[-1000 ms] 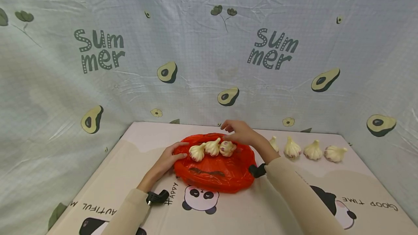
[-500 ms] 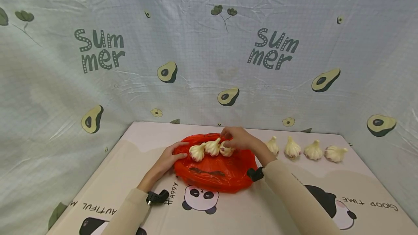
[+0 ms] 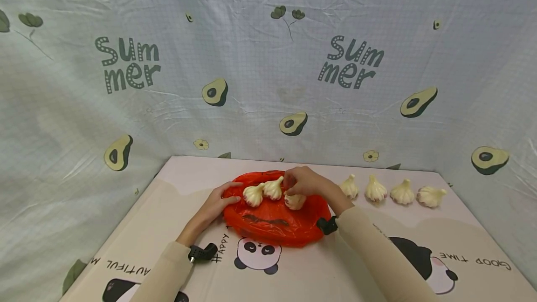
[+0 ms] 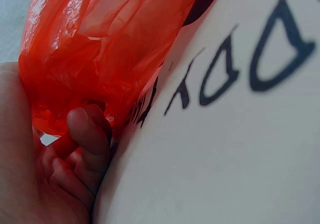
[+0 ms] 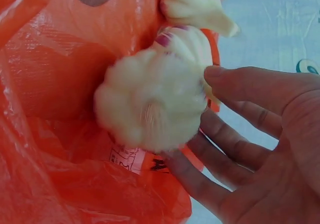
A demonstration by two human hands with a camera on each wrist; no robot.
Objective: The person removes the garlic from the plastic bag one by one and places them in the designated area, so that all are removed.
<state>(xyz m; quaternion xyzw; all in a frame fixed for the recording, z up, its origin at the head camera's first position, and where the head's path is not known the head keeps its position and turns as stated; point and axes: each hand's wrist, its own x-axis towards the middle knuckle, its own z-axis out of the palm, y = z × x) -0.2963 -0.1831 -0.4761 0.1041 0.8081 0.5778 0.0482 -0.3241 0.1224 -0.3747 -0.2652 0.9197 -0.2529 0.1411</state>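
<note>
On the table (image 3: 325, 281), the red plastic bag (image 3: 277, 234) could crumple or drag sideways if the left hand (image 3: 216, 203), which pinches its edge, loosens or tugs too hard on the thin film. The right hand (image 3: 306, 181) has its fingers (image 5: 227, 140) spread around a garlic bulb (image 3: 295, 202) over the bag, beside two other bulbs (image 3: 253, 195); whether it bears the bulb's weight I cannot tell, and so loose a hold might let that rounded bulb roll away or knock its neighbours.
</note>
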